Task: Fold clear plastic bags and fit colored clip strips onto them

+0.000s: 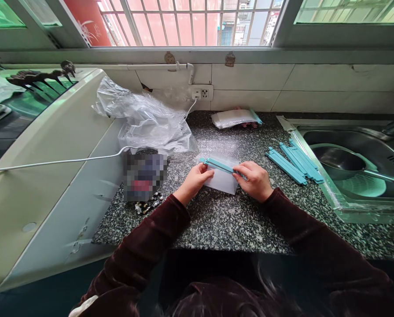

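Note:
A light-blue bag sealing clip lies across the upper part of a small translucent plastic bag, low over the counter. My left hand pinches the clip near its left end, thumb against the bag. At the clip's right end my right hand is closed in a pinch, fingertips touching the clip and the bag's edge. Whether the clip is fully snapped along the bag cannot be made out. Several more blue sealing clips lie in a loose pile to the right of my right hand.
Crumpled see-through plastic covers the back left of the speckled counter. A blurred-out object sits left of my hands. Flat bags with clips rest near the wall. At right is a sink holding a pan. A white cable crosses the left side.

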`<state>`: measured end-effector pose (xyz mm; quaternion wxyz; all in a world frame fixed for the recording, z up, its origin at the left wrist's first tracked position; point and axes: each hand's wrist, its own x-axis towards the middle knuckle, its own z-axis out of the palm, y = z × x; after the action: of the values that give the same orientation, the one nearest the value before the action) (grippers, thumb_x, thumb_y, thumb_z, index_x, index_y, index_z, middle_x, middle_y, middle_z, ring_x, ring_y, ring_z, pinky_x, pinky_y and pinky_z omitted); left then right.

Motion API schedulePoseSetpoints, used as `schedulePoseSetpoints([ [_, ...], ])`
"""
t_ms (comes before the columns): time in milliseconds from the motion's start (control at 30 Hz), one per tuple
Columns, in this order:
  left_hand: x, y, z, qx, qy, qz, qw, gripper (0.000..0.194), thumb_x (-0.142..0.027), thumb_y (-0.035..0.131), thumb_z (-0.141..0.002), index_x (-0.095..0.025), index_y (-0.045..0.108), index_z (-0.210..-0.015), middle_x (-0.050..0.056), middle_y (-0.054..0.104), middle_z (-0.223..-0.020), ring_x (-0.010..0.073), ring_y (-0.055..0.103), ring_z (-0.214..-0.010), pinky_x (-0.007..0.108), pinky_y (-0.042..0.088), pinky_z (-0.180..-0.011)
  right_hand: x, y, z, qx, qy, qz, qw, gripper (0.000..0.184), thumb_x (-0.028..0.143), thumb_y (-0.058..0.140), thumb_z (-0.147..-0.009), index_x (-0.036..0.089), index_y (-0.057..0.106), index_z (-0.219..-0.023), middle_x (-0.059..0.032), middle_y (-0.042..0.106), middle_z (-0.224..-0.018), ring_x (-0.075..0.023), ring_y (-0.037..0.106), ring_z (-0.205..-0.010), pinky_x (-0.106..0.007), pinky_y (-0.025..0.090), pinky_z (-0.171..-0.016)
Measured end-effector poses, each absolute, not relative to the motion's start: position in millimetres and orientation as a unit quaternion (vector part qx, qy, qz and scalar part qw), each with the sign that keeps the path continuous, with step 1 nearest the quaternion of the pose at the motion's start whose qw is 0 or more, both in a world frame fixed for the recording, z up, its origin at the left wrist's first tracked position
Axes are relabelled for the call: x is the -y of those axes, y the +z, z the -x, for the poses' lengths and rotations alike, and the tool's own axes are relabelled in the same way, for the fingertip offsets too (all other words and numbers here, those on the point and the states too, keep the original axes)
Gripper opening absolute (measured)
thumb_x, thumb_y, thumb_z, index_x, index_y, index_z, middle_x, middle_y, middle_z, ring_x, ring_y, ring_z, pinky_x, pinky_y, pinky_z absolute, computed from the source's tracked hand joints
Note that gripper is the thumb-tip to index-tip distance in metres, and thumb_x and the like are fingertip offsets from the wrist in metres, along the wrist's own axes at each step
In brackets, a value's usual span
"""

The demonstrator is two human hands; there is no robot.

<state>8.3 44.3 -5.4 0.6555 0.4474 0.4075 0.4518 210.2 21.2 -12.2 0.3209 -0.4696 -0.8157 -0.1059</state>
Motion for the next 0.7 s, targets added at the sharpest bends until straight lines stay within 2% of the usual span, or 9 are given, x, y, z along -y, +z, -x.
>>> schedulePoseSetpoints([
  [267, -44.1, -5.1, -6.9, -0.424, 0.437, -0.489, 0.624, 0.023, -0.028, 0.069, -0.055, -0.014, 0.055, -0.066, -0.003, 0.055, -0.061, 0.0095, 0.045, -0.058, 0.021, 0.033, -0.056, -24.3, -20.2, -207.8, 0.827, -0.124, 0.466, 0.288, 0.014, 0.025, 0.053, -0.086, 0.02, 0.067, -0.089, -0.0053, 0.066, -0.079, -0.0175, 0.054, -0.073, -0.029, 0.041, -0.065],
  [400, -44.0, -3.5, -8.0, -0.431, 0.443, -0.509, 0.599, 0.031, -0.04, 0.071, -0.058, -0.015, 0.054, -0.064, -0.003, 0.052, -0.059, 0.0098, 0.045, -0.057, 0.022, 0.033, -0.055, -24.9, -20.9, -206.3, 0.834, -0.127, 0.463, 0.271, 0.015, 0.024, 0.052, -0.086, 0.02, 0.067, -0.089, -0.0057, 0.066, -0.079, -0.0178, 0.053, -0.072, -0.03, 0.039, -0.064],
  [533, -44.5, -3.9, -9.0, -0.465, 0.452, -0.517, 0.559, 0.042, -0.053, 0.07, -0.059, -0.016, 0.05, -0.055, -0.005, 0.044, -0.051, 0.0076, 0.036, -0.05, 0.023, 0.027, -0.05, -25.0, -20.5, -204.0, 0.838, -0.12, 0.462, 0.264, 0.017, 0.025, 0.051, -0.087, 0.02, 0.067, -0.089, -0.0062, 0.065, -0.078, -0.0178, 0.052, -0.072, -0.03, 0.039, -0.064],
  [700, -45.3, -6.7, -8.6, -0.476, 0.465, -0.524, 0.531, 0.047, -0.058, 0.067, -0.06, -0.017, 0.048, -0.052, -0.005, 0.039, -0.049, 0.007, 0.031, -0.049, 0.023, 0.024, -0.048, -24.3, -19.7, -200.8, 0.841, -0.09, 0.464, 0.264, 0.017, 0.025, 0.05, -0.087, 0.02, 0.067, -0.089, -0.0066, 0.065, -0.078, -0.0178, 0.053, -0.072, -0.031, 0.04, -0.064],
])
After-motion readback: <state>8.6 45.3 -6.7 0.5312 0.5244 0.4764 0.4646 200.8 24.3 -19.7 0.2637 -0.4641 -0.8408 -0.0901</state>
